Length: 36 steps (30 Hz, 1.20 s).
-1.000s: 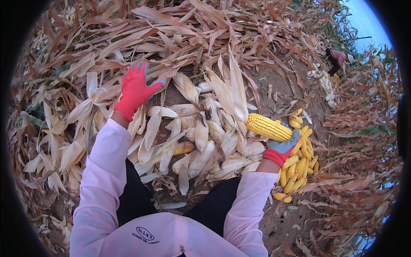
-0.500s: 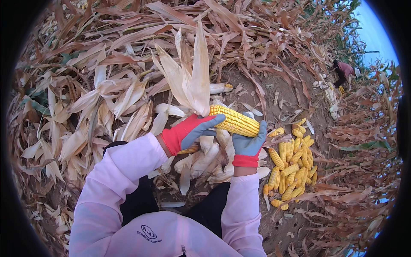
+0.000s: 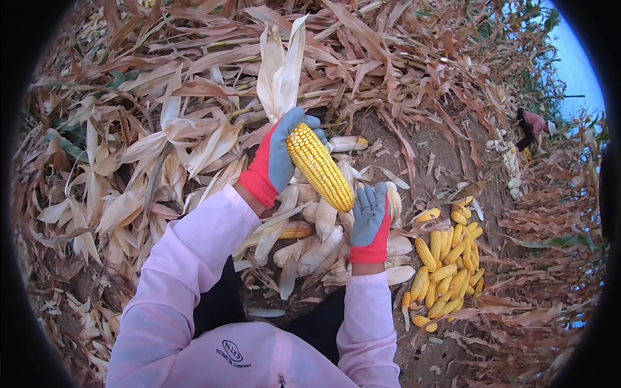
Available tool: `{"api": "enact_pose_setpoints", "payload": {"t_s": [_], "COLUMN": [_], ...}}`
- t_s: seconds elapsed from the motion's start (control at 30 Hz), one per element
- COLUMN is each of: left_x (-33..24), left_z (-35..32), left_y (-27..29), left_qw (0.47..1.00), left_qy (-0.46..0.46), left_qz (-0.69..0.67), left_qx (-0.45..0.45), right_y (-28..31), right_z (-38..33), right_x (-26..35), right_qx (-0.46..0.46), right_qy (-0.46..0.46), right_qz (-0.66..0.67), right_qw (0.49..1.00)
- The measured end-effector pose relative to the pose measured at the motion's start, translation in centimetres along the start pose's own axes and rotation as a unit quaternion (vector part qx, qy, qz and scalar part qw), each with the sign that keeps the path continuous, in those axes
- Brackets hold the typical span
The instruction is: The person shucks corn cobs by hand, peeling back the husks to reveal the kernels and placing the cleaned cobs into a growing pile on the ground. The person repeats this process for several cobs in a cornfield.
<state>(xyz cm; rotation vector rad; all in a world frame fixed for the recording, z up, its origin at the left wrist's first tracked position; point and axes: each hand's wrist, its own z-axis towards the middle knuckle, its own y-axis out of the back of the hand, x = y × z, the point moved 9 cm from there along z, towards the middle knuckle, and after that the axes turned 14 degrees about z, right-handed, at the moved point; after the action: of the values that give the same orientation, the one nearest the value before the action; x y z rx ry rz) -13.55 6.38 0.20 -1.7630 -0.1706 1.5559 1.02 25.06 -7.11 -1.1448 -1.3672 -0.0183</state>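
Note:
A yellow ear of corn (image 3: 320,167) is tilted in front of me, bare kernels facing up and its tip pointing down to the right. My left hand (image 3: 284,152), in a grey and red glove, is closed around its upper end. Pale husk leaves (image 3: 281,68) stick up beyond that hand, pulled back from the kernels. My right hand (image 3: 372,220), gloved alike, is open beside the ear's tip with its fingers stretched out; whether it touches the tip I cannot tell.
A pile of husked yellow cobs (image 3: 446,265) lies on the soil to the right. Below my hands are several ears in pale husks (image 3: 320,249). Dry husks (image 3: 187,139) and stalks cover the left and far ground. Another person (image 3: 533,126) bends over at the far right.
My left hand has moved up and shifted its hold to the husk end. My right hand has let go of the ear's tip and opened. The ear now slants more steeply.

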Motion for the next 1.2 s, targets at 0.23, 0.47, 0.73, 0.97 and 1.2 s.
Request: {"api": "enact_pose_setpoints", "payload": {"t_s": [0.23,0.47,0.73,0.97,1.2], "left_x": [3.4,3.2,0.8,5.0,4.9], "left_z": [-0.9,-2.9,-4.3,-3.5,-5.3], "left_y": [-0.2,-3.0,-5.3,-2.3,-5.4], "left_qw": [0.996,0.986,0.975,0.842,0.595], "left_qy": [0.091,0.134,0.11,0.104,-0.095], "left_qz": [0.015,0.039,0.095,0.51,0.774], "left_qx": [-0.014,0.092,0.165,0.142,0.195], "right_y": [-7.0,-7.0,-7.4,-3.6,-6.0], "right_z": [-5.3,-7.9,-7.2,-2.0,-2.6], "right_x": [-0.2,-4.9,-2.5,6.2,7.1], "right_qx": [0.241,0.3,0.33,0.146,0.198], "right_qy": [0.085,-0.246,-0.187,0.076,0.157], "right_qz": [-0.359,-0.096,-0.155,-0.089,-0.132], "right_qw": [0.898,0.917,0.912,0.982,0.958]}}
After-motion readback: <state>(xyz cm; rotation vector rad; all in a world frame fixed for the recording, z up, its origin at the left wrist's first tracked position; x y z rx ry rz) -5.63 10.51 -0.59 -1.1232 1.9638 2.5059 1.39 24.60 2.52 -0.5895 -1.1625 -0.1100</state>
